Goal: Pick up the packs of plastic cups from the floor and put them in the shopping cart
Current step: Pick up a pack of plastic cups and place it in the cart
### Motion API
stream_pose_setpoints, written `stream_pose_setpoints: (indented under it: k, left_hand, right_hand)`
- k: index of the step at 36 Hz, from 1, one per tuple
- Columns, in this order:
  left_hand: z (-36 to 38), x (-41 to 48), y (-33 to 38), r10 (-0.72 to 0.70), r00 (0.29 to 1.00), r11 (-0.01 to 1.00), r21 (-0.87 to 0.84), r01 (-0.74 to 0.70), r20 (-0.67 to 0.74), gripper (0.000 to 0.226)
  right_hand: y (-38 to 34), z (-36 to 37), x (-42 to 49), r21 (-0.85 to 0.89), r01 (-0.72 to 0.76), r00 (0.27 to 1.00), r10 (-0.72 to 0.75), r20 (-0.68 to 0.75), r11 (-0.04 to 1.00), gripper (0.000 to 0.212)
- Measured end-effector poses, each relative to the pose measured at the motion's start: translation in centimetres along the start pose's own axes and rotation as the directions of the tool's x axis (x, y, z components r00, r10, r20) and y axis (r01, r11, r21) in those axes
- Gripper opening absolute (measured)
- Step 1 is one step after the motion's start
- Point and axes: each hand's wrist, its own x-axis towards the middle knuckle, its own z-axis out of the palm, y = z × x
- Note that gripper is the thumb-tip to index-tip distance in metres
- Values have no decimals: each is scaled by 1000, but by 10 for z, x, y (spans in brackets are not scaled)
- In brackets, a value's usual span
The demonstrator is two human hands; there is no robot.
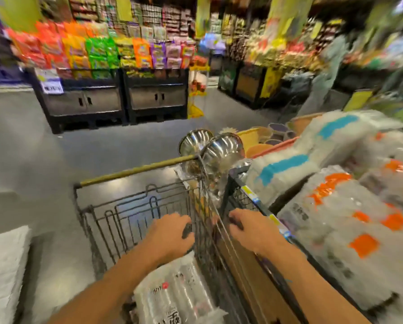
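The shopping cart [135, 206] is dark wire metal, matt, with a dull brass-coloured front rail. The pack of plastic cups [174, 293] in it is wrapped in clear, glossy, creased film. The bowls [221, 153] are polished fluted metal, mirror-bright. The floor [102, 148] is smooth, grey and semi-gloss. The stacked packs [350, 230] are wrapped in translucent plastic.
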Motion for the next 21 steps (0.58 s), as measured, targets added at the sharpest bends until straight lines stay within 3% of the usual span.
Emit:
stream_pose_setpoints:
  k: [3,11,15,21]
  left_hand:
    - [-25,-23,37,143,990,990,15,-143,5,43]
    - [-50,-95,149,465,885,885,13,-466,25,43]
    - [-39,-137,210,624,777,781,-33,-624,81,43]
    - [-4,-215,304,803,577,589,-58,-806,147,39]
  right_hand:
    - [6,-38,-68,-1,-120,990,119,-71,993,31]
    - [22,-86,-259,66,-459,870,463,-167,886,40]
    - [25,-86,-360,101,-585,775,592,-222,805,38]
    - [20,-72,-506,177,-768,564,780,-270,616,41]
